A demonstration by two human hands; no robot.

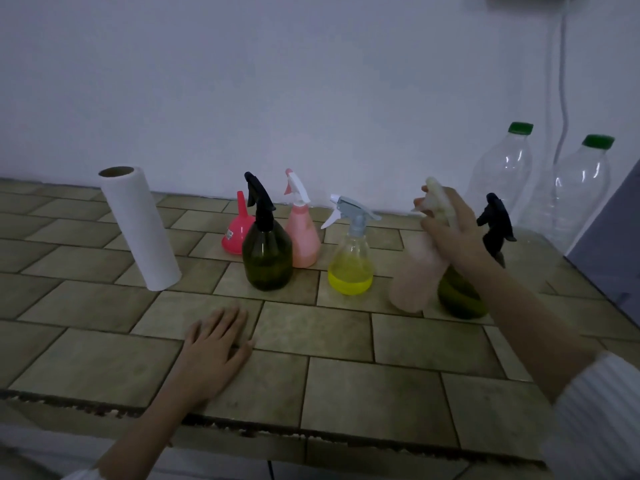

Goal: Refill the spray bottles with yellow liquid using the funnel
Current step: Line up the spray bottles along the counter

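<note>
The left hand lies flat on the tiled table, palm down, fingers straight and slightly spread, grasping nothing; it sits nearer the viewer than the clear spray bottle and to that bottle's left. The right hand reaches in from the right, forearm slanting up across the table, with its fingers curled round the neck and pale trigger head of a blurred pale pink spray bottle, which stands just right of the clear bottle. Whether that pink bottle rests on the tiles or is lifted cannot be told. The clear bottle, grey-topped, holds yellow liquid in its lower part. Behind the right wrist, further right, is a green spray bottle with a black head. Left of the clear bottle stands another dark green spray bottle, with a pink spray bottle and the red funnel, mouth down, just behind it. Well left stands a paper towel roll. Far right, by the wall, stand two large clear bottles with green caps.
</note>
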